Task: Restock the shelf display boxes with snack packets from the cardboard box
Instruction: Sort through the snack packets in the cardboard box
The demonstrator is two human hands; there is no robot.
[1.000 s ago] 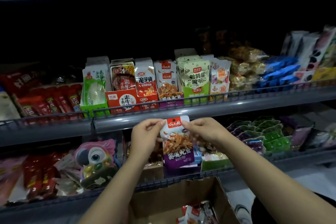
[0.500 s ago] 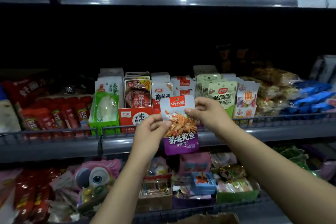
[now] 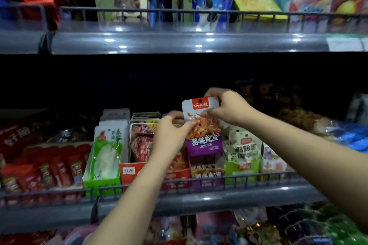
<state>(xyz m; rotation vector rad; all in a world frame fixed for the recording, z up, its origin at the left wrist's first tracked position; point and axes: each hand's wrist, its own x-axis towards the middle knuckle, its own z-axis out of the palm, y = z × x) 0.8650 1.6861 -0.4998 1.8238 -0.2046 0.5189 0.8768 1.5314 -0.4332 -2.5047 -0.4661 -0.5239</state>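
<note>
Snack packet (image 3: 203, 123) in both hands — above purple display box (image 3: 207, 173).

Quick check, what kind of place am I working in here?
Most likely a shop's snack aisle: grey tiered shelves with wire rails, upright display boxes like the green cardboard one, and both hands holding a purple-and-white squid snack packet.

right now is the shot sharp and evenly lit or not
Head view: uneven, with glare spots on the upper shelf edge and a black gap beneath it; the packet in both hands reads fairly sharp, while the frame's corners smear and the shelf rails bow from the wide lens.
</note>
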